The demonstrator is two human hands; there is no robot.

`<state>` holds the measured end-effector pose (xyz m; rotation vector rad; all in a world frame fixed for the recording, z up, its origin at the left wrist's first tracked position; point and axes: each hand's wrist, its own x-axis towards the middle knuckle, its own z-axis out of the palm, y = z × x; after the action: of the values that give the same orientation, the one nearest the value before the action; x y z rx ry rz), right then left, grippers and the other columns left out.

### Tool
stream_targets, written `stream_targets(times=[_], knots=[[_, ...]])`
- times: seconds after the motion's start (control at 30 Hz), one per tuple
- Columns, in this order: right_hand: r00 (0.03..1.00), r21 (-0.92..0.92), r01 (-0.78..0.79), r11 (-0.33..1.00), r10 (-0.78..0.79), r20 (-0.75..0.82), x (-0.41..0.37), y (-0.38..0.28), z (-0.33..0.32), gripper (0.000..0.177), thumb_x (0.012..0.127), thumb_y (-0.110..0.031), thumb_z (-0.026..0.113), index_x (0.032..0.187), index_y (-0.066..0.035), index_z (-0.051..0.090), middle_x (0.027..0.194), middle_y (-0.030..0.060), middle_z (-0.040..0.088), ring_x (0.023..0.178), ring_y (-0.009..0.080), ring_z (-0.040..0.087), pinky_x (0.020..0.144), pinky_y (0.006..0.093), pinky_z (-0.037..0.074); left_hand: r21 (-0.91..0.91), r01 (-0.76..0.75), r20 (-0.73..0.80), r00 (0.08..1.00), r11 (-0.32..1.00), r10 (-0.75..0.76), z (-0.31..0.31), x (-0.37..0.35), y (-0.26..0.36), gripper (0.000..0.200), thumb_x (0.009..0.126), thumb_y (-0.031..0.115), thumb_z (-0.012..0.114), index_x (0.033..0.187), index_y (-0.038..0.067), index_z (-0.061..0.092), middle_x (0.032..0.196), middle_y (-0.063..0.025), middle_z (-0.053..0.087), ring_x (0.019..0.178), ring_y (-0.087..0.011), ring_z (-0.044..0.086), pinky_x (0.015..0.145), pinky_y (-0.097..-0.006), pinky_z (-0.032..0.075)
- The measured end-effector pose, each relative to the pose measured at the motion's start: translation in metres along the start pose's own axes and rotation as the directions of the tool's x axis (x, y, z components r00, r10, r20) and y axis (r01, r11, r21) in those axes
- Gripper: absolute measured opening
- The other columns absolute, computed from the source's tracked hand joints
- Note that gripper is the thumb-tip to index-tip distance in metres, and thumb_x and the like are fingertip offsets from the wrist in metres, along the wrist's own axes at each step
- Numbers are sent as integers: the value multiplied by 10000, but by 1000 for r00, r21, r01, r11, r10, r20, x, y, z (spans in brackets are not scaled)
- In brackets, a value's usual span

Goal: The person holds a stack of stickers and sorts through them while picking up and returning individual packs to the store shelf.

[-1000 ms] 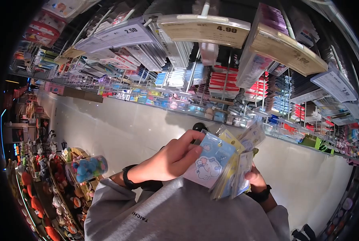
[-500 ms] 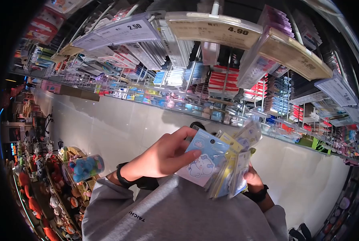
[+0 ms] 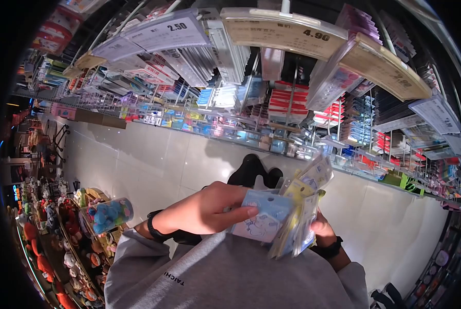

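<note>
"Left of the fan of yellow, blue and clear plastic packets point(image 3: 295, 226), what's there?"

"My left hand point(image 3: 207, 208), pinching a flat, pale-blue rectangular card packet point(image 3: 269, 207) by its left side; it reaches rightward to overlap the fan."

"And your right hand point(image 3: 325, 233)?"

"At the fan's right side, gripping it; the packets slant up and right."

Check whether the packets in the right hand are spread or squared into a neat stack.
Spread: the packets fan out beside the right hand, with several edges and corners showing separately.
</note>
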<state>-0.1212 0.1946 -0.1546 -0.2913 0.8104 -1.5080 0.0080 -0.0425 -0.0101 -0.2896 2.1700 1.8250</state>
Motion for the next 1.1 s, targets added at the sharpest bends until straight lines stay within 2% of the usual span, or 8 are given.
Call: stream_targets(times=[0.13, 0.23, 0.33, 0.4, 0.5, 0.63, 0.87, 1.1], knots=[[1000, -2, 14, 1000, -14, 3, -1, 1, 1, 922, 524, -347, 749, 1219, 30, 275, 1125, 152, 446, 1029, 249, 458, 860, 333, 387, 9, 115, 198, 973, 993, -114, -1, 4, 9, 190, 851, 166, 471, 868, -15, 525, 735, -113, 586, 659, -180, 560, 575, -284, 403], [1000, 2, 10, 1000, -10, 9, 0, -2, 6, 919, 524, -344, 748, 1218, 29, 276, 1125, 152, 445, 1030, 249, 457, 862, 333, 385, 28, 95, 20, 995, 995, -96, -11, -4, -1, 162, 840, 141, 488, 880, -14, 517, 664, -84, 576, 635, -133, 547, 543, -283, 396], [1000, 3, 10, 1000, -10, 16, 1, -4, 9, 916, 524, -341, 747, 1217, 29, 277, 1124, 152, 445, 1031, 249, 455, 863, 333, 383, -287, -25, -225, 974, 958, -42, -42, -8, -37, 138, 818, 32, 488, 942, -13, 529, 809, -19, 581, 737, -82, 539, 650, -217, 426], [1000, 2, 15, 1000, -15, 18, 1, -6, 11, 913, 523, -339, 746, 1216, 28, 278, 1123, 152, 445, 1032, 249, 454, 864, 333, 382, -172, 10, -200, 979, 985, -45, -64, -3, -74, 186, 836, 63, 489, 1006, -6, 525, 825, -11, 578, 730, -62, 518, 647, -207, 418], [1000, -4, 1, 1000, -1, 4, -2, -10, 14, 911, 523, -335, 743, 1218, 26, 276, 1120, 150, 446, 1031, 248, 453, 862, 336, 383, 123, 83, -408, 912, 989, -26, -66, 43, -179, 158, 812, 122, 544, 705, 25, 482, 569, 61, 331, 531, -31, 278, 451, -223, 252], [999, -45, -20, 999, 18, -42, -11, -12, 18, 867, 529, -373, 745, 1184, 15, 330, 1072, 107, 486, 961, 196, 494, 809, 316, 417, 79, -55, -652, 753, 995, 93, -68, 105, -257, 169, 800, 112, 562, 674, 38, 476, 553, 66, 334, 521, -27, 290, 447, -221, 250], [983, -12, 26, 1000, -28, -180, -25, 0, 11, 814, 532, -339, 743, 1150, 27, 359, 1009, 106, 518, 883, 185, 524, 748, 294, 443, -256, -303, -742, 670, 918, 14, -77, 135, -257, 91, 810, 106, 546, 744, 70, 496, 647, 64, 440, 582, -16, 373, 521, -189, 314], [984, 21, -2, 1000, 5, -178, -26, 3, 7, 823, 533, -314, 739, 1166, 28, 340, 1030, 108, 500, 919, 195, 503, 775, 297, 423, -225, -464, -799, 591, 857, 110, -68, 150, -233, 185, 814, 69, 527, 994, 27, 528, 724, 63, 503, 635, -8, 415, 580, -168, 348]])
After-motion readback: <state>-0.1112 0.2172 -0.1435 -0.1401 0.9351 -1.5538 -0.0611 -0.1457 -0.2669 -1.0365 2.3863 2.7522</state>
